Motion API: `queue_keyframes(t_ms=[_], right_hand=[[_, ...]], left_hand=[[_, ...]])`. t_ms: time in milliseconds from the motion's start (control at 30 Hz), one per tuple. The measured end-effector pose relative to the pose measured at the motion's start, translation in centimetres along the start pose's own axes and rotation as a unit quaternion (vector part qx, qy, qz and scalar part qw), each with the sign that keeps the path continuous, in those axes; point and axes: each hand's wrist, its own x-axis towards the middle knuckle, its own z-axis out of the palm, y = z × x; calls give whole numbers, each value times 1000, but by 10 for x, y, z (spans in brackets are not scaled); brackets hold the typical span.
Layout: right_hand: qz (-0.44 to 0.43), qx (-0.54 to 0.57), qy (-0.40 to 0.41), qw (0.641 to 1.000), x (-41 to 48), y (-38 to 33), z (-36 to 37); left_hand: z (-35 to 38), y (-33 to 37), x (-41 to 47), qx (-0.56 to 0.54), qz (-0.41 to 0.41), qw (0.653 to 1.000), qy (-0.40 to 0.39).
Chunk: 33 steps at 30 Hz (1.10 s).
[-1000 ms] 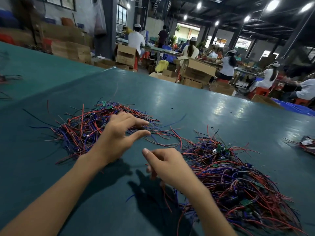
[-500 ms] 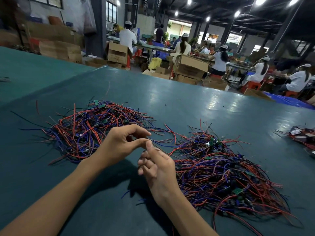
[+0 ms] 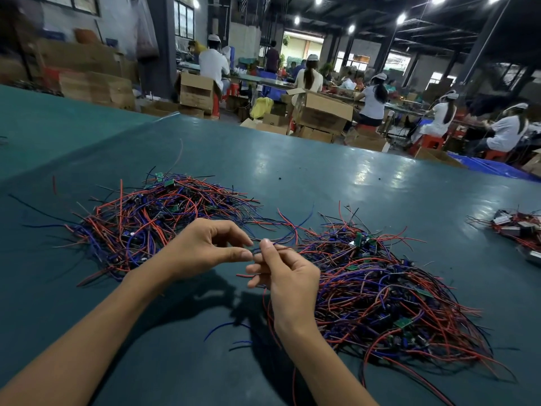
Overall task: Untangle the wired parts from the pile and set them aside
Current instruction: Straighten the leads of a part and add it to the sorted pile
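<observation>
Two heaps of red, blue and black wired parts with small green boards lie on the teal table (image 3: 322, 177). The left heap (image 3: 152, 221) is beyond my left hand (image 3: 202, 250). The larger right heap (image 3: 389, 297) lies to the right of my right hand (image 3: 284, 276). Both hands are raised between the heaps, fingertips nearly meeting. My right hand pinches thin wires (image 3: 281, 240) that run off into the right heap. My left thumb and forefinger are curled at the same wires' near end; whether they grip them is unclear.
A smaller bundle of wired parts with white pieces (image 3: 515, 227) lies at the table's right edge. Loose blue and red wire ends (image 3: 225, 326) lie near my right wrist. Beyond the table's far edge stand cardboard boxes (image 3: 322, 112) and several seated workers.
My left hand left the left heap and came to the middle. My right hand rose and now pinches wires pulled from the right heap. The view shifted slightly.
</observation>
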Motion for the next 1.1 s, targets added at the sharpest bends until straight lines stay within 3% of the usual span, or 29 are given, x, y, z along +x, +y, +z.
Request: queue_keyframes(t_ms=[267, 433, 567, 667, 767, 833, 933, 1100], right_hand=[[-50, -6, 80, 996, 14, -20, -17], [-62, -16, 108, 992, 17, -22, -21], [-103, 65, 122, 985, 16, -27, -18], [-141, 125, 68, 980, 10, -27, -15], [-168, 69, 46, 982, 2, -23, -11], [-142, 12, 18, 990, -2, -19, -8], [-77, -83, -73, 991, -7, -14, -3], [23, -100, -148, 984, -9, -11, 1]], left_hand=[[-22, 8, -4, 3, -86, 988, -126], [-22, 21, -9, -76, -151, 960, -222], [-24, 23, -13, -181, -171, 934, -256], [-17, 24, -8, -309, -182, 913, -192], [-5, 27, 1, -470, -176, 860, -89], [3, 27, 5, -535, -161, 828, -47], [13, 25, 6, -535, -148, 832, 3], [20, 21, 8, -480, -165, 858, 81]])
